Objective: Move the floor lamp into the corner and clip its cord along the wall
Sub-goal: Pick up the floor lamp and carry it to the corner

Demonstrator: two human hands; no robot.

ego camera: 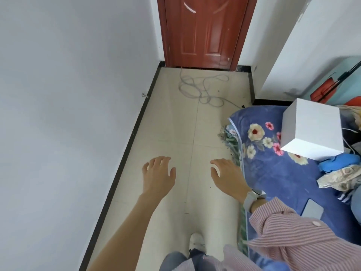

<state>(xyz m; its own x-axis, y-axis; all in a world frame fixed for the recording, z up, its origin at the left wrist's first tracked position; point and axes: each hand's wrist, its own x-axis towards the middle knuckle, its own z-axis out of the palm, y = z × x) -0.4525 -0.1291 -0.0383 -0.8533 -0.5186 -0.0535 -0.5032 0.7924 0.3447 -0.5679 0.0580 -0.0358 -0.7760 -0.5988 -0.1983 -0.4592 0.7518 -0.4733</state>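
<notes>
Floor point(172, 133): tiled, running ahead to a brown door point(203, 32). Bed point(273, 173): at right, partly cut off. Cord point(195, 88): grey, tangled loose before the door, well ahead of both hands. Left hand point(158, 175), right hand point(227, 177): open, empty, roughly equidistant. Lamp: not visible.

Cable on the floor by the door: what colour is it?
Pale grey cable, lying in loose loops; seen in the head view, the only one.
</notes>
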